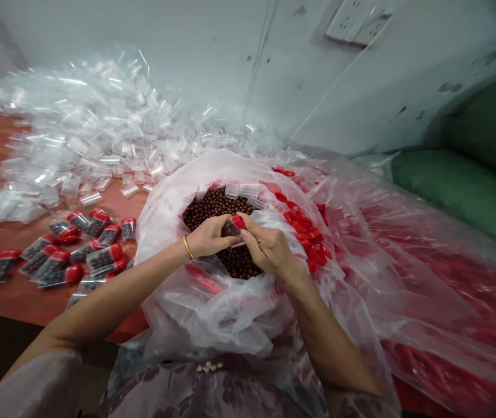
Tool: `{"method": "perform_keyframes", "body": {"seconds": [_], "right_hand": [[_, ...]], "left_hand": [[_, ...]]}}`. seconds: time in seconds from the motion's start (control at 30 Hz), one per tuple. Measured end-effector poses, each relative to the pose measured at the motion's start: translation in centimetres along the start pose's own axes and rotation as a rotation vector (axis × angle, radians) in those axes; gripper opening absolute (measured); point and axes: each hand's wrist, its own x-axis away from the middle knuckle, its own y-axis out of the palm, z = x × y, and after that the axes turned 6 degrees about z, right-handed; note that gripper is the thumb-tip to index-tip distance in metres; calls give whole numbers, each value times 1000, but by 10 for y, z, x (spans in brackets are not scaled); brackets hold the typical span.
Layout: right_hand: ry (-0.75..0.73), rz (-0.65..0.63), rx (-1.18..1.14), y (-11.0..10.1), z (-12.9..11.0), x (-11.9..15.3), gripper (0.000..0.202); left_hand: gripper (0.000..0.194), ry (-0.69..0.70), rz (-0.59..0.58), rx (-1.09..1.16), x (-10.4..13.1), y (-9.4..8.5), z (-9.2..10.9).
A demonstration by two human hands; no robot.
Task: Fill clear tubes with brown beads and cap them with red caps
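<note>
My left hand (211,235) is closed round a small clear plastic container (230,228) with dark contents. At the container's top end, my right hand (268,241) grips its red cap (238,222); whether the cap is fully seated I cannot tell. Both hands are above a bag-lined opening full of brown beads (217,206). A couple of clear empty containers (248,189) lie at the far rim of the beads. To the right of my right hand, loose red caps (306,232) rest on the white plastic bag (165,209).
Several filled, red-capped containers (104,258) lie on the reddish table (25,305) at left. Behind them a large heap of clear empty containers (86,122) reaches the wall. A big clear bag of red pieces (439,302) spreads at right, beside a green sack (439,180).
</note>
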Motion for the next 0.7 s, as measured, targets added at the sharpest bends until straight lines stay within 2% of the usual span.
{"method": "perform_keyframes", "body": {"seconds": [0.13, 0.23, 0.3, 0.37, 0.5, 0.6, 0.7], "right_hand": [[-95, -118, 349, -10, -15, -5, 50], [-108, -163, 395, -16, -16, -4, 49], [-99, -155, 296, -19, -10, -4, 49], [-39, -69, 106, -18, -2, -5, 51], [302, 221, -373, 4, 7, -19, 67], [458, 210, -659, 32, 4, -30, 75], [425, 131, -713, 49, -1, -34, 76]], "left_hand": [[26, 9, -14, -161, 2, 0, 1], [22, -29, 0, -365, 2, 3, 6], [20, -60, 15, -431, 0, 5, 10], [18, -82, 10, -445, -1, 7, 15], [16, -77, -81, -469, -1, 10, 19], [15, -56, -143, -531, 1, 10, 18], [15, -14, -189, -612, 3, 8, 15]]}}
